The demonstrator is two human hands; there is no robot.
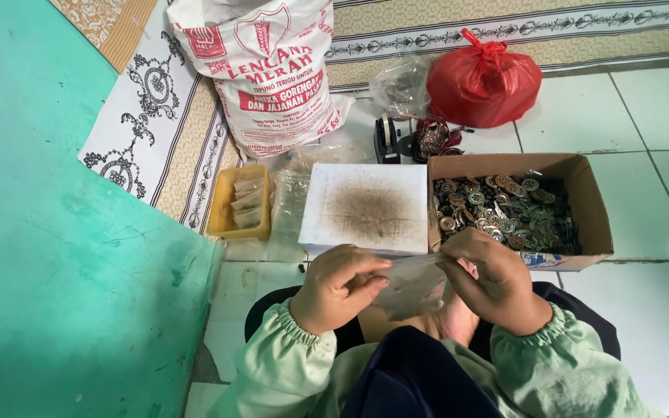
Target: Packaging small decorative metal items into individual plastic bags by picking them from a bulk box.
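Both hands meet just above the lap: the left hand (340, 285) pinches the left edge of a small clear plastic bag (414, 285) between thumb and fingers, and the right hand (495, 280) pinches its right edge. Beyond them, left to right, sit a yellow tray (218, 209), a white box (365, 207) and a cardboard box (594, 209) of round metal pieces (497, 209).

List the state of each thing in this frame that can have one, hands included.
Left hand: pinching the clear bag's edge.
Right hand: pinching the bag's other edge.
Clear bag: held between both hands; contents unclear.
Cardboard box: open, holding many small round pieces.
Red bag: knotted shut.
White sack: upright; its top is out of view.
Yellow tray: holds a stack of small packets.
White block: lying flat, top stained dark.
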